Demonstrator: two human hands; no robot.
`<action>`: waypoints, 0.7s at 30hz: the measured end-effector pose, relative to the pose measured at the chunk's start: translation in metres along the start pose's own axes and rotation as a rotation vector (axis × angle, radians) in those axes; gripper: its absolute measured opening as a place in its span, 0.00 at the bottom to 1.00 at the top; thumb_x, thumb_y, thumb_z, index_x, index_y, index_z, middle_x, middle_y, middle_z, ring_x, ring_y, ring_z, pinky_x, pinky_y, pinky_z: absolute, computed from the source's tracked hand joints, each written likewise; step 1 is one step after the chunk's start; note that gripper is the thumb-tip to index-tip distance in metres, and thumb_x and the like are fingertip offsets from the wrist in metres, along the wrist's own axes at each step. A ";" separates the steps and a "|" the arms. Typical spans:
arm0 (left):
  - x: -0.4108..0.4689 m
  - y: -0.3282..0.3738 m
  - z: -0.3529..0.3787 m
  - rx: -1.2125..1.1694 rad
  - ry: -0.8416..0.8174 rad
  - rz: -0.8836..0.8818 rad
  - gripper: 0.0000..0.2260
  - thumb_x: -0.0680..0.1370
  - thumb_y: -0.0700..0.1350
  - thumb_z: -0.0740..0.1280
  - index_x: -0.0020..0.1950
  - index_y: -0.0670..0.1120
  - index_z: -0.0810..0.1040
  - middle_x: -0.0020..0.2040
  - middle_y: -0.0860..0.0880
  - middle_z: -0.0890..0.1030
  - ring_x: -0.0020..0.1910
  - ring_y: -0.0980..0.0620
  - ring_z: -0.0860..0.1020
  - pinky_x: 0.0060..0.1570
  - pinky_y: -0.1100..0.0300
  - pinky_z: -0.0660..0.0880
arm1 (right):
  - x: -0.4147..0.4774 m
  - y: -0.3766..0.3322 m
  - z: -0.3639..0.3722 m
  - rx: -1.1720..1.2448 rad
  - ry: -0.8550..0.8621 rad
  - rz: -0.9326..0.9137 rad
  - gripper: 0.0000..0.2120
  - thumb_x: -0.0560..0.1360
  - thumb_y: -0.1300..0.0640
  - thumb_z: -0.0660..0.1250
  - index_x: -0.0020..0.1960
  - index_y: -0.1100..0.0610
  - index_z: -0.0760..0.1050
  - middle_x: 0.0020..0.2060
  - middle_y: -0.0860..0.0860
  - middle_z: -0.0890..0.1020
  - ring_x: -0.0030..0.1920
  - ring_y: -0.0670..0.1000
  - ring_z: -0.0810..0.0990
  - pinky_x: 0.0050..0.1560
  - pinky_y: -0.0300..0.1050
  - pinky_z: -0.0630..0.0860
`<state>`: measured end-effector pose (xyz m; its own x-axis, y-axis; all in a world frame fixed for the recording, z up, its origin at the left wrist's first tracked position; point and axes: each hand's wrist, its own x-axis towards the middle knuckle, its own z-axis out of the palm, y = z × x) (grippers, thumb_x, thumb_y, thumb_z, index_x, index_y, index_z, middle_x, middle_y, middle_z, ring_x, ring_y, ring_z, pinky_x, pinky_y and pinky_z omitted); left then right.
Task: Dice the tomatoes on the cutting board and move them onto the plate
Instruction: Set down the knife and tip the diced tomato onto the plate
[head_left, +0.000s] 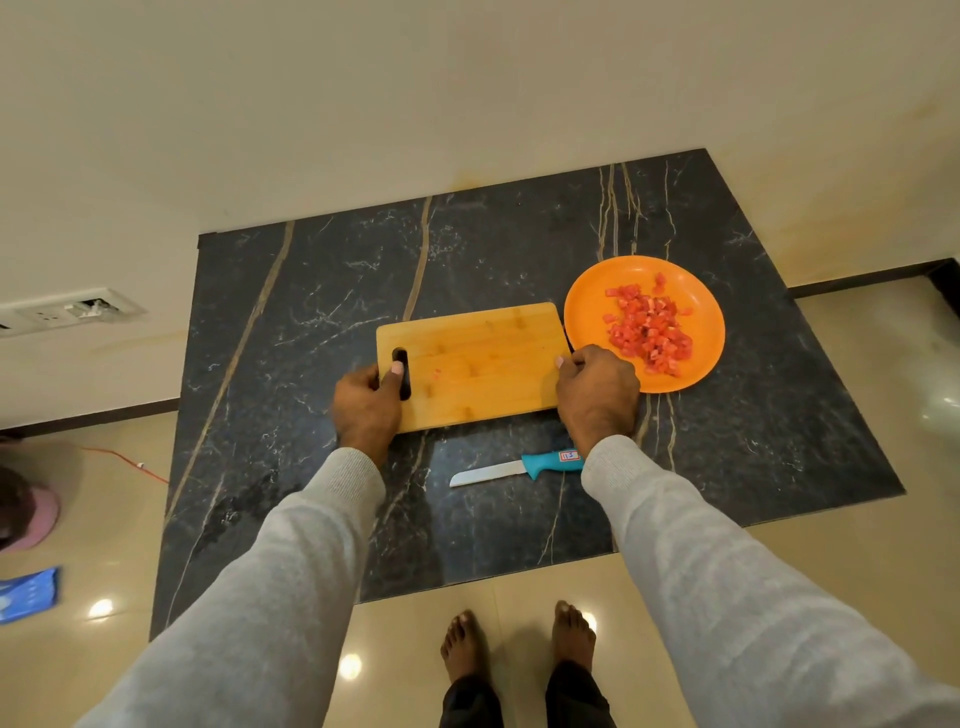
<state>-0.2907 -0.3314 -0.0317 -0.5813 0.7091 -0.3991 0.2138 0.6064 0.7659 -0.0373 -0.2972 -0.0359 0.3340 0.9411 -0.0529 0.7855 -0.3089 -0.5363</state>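
A wooden cutting board (475, 358) lies flat on the dark marble counter. My left hand (366, 405) grips its left end, thumb by the handle slot. My right hand (597, 395) grips its right end, thumb on the top face. The board carries only a tiny red tomato speck (437, 373). Just right of the board sits an orange plate (696, 291) with a heap of diced tomato (649, 330) on it. A knife (519, 467) with a teal handle and white blade lies on the counter near the front, between my forearms.
The dark marble counter (311, 338) meets a cream wall at the back and ends in an edge close to me. A wall socket plate (72, 312) is at left. My bare feet (519, 644) stand on the glossy tiled floor below.
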 end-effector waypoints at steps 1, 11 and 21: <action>0.000 0.001 0.001 0.041 0.001 0.002 0.11 0.83 0.57 0.68 0.47 0.52 0.82 0.43 0.54 0.81 0.48 0.47 0.81 0.51 0.51 0.76 | 0.000 -0.001 0.000 -0.020 0.006 0.009 0.13 0.79 0.47 0.67 0.50 0.55 0.83 0.43 0.57 0.84 0.44 0.60 0.81 0.42 0.48 0.78; 0.005 -0.002 -0.005 0.234 0.078 0.142 0.20 0.79 0.57 0.74 0.68 0.49 0.82 0.56 0.49 0.84 0.54 0.47 0.81 0.57 0.48 0.80 | 0.000 -0.003 -0.004 -0.228 -0.009 -0.051 0.13 0.79 0.47 0.67 0.49 0.56 0.83 0.45 0.57 0.81 0.44 0.61 0.80 0.41 0.49 0.78; -0.024 0.008 0.001 0.368 0.042 0.326 0.13 0.81 0.56 0.69 0.60 0.50 0.82 0.56 0.47 0.82 0.54 0.44 0.80 0.57 0.47 0.80 | -0.025 0.025 -0.024 -0.038 -0.314 -0.506 0.04 0.70 0.51 0.74 0.44 0.50 0.84 0.39 0.43 0.78 0.39 0.47 0.78 0.42 0.46 0.78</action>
<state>-0.2743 -0.3438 -0.0164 -0.4673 0.8727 -0.1417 0.6487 0.4473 0.6157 -0.0138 -0.3312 -0.0279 -0.2520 0.9665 -0.0485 0.8268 0.1890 -0.5298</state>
